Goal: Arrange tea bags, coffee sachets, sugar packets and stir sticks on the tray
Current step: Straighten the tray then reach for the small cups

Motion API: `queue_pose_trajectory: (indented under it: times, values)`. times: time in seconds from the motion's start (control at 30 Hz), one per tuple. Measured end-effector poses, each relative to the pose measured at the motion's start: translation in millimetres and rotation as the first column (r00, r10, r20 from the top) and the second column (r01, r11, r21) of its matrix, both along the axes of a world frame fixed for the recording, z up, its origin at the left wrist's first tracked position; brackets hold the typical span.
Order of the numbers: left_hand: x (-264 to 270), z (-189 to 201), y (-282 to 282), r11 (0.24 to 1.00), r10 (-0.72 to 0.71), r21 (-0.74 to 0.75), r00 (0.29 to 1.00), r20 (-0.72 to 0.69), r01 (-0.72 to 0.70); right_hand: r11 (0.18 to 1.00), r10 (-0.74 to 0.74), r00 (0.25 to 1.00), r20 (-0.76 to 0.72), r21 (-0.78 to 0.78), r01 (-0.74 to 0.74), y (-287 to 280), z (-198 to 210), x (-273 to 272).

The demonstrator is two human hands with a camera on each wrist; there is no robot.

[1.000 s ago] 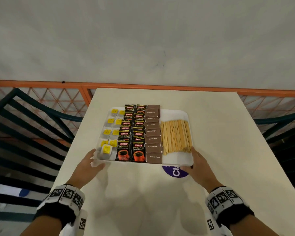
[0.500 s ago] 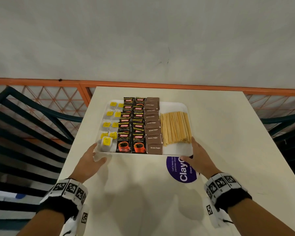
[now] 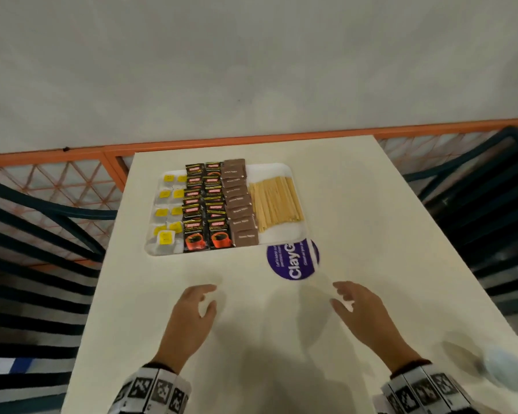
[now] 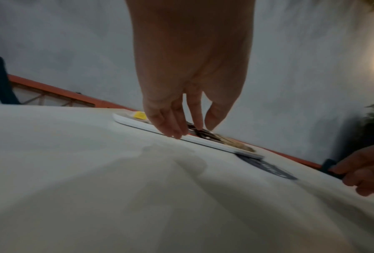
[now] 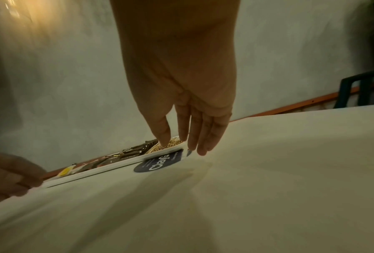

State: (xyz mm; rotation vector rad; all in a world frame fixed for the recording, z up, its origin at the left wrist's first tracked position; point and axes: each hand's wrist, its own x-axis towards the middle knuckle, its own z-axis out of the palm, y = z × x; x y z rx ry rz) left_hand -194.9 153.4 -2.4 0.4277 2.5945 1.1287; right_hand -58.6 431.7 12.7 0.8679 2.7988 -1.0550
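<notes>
A white tray [image 3: 284, 237] lies on the far half of the cream table [image 3: 251, 339]. It holds, from left to right, tea bags [image 3: 168, 216] with yellow tags, black coffee sachets [image 3: 207, 210], brown sugar packets [image 3: 240, 204] and wooden stir sticks [image 3: 275, 201]. My left hand [image 3: 192, 318] and my right hand [image 3: 359, 309] hover over the bare table nearer to me than the tray. Both hold nothing, their fingers relaxed. The wrist views show each hand, the left hand [image 4: 188, 102] and the right hand [image 5: 188, 111], well short of the tray [image 4: 203, 140] [image 5: 108, 169].
A round purple sticker [image 3: 293, 261] lies on the table, partly under the tray's near right corner. Dark chairs [image 3: 27, 249] stand on both sides. An orange rail [image 3: 57, 155] and a pale wall lie behind the table. A blurred pale object [image 3: 503, 369] sits at the near right edge.
Both hands let go of the tray's near corners and drew back toward me. The tray stays where it was pushed, farther up the table.
</notes>
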Motion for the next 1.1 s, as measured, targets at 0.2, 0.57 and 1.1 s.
queue_pose_trajectory:
  times: [0.2, 0.57, 1.1]
  values:
    - [87, 1, 76, 0.950, -0.306, 0.099, 0.947, 0.096, 0.297, 0.995, -0.007, 0.998, 0.065, 0.104, 0.000, 26, 16, 116]
    - [196, 19, 227, 0.693, -0.719, -0.077, 0.695, 0.004, 0.717, 0.909, -0.206, 0.942, 0.266, 0.408, 0.084, 90, 23, 247]
    - [248, 16, 356, 0.574, -0.776, -0.369, 0.630, 0.039, 0.731, 0.999, -0.038, 0.945, 0.324, 0.030, 0.030, 153, 25, 267]
